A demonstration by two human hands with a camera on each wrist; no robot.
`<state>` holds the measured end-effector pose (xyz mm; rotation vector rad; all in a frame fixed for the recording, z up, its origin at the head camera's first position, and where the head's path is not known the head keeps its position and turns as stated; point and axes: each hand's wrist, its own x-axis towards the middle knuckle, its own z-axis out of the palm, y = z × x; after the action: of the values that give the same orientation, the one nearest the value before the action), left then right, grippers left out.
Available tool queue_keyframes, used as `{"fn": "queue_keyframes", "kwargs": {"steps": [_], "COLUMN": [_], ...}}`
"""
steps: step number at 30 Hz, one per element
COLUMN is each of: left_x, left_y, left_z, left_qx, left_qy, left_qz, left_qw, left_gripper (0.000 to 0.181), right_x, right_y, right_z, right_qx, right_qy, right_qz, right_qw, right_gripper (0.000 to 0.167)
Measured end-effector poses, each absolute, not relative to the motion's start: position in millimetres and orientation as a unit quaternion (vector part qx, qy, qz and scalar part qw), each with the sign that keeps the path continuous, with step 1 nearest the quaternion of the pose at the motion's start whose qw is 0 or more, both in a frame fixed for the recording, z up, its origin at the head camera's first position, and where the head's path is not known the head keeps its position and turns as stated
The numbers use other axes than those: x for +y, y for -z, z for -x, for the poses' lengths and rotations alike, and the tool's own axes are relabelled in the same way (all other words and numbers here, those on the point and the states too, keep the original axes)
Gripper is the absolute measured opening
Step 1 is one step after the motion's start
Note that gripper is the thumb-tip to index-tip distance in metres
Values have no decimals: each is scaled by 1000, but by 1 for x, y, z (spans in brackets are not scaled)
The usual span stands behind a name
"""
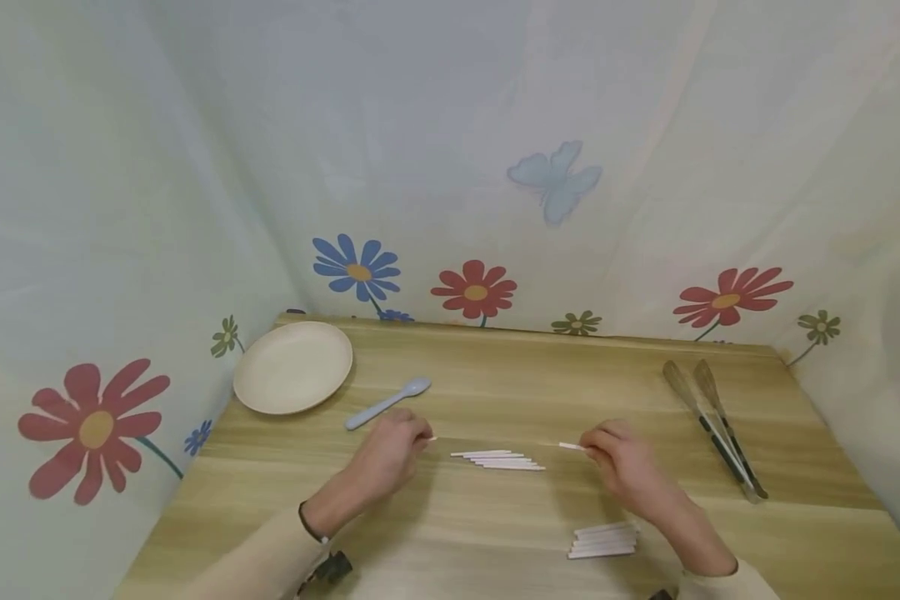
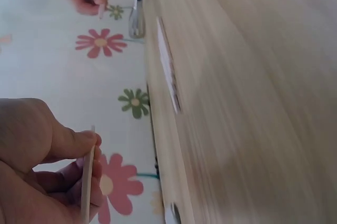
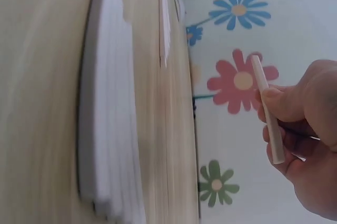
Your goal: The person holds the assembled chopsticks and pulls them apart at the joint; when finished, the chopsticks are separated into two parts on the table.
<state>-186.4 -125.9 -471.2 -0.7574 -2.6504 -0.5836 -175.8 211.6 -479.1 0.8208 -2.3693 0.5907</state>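
My left hand (image 1: 390, 451) is raised over the table, left of the middle, and pinches a thin pale stick (image 2: 88, 182) between thumb and fingers. On the other side, my right hand (image 1: 628, 468) pinches a short white stick (image 3: 267, 108), whose end points left in the head view. Between the hands lies a slanted group of several white sticks (image 1: 502, 461) on the wooden table. Closer to me, below the right hand, several more white sticks (image 1: 602, 542) lie side by side. What the sticks are made of, I cannot tell.
A cream plate (image 1: 292, 367) lies at the far left of the table (image 1: 495, 367). Beside it, a light blue spoon (image 1: 387, 403) is just beyond the left hand. Two long utensils with dark handles (image 1: 716, 429) lie at the right. A flower-printed curtain (image 1: 450, 167) surrounds the table.
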Motion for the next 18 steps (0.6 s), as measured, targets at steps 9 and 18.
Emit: {"fn": "queue_keyframes", "kwargs": {"steps": [9,18], "left_x": [-108,-92], "left_y": [468,467], "left_z": [194,197], "left_qx": [-910,-916], "left_qy": [234,231], "left_qz": [297,300], "left_qw": [171,135], "left_gripper": [5,5], "right_x": [215,220], "right_y": [474,475], "right_z": [171,166], "right_qx": [-875,-885], "right_qy": [-228,-218], "right_qz": [-342,-332], "right_qw": [255,242], "right_gripper": [19,17]}}
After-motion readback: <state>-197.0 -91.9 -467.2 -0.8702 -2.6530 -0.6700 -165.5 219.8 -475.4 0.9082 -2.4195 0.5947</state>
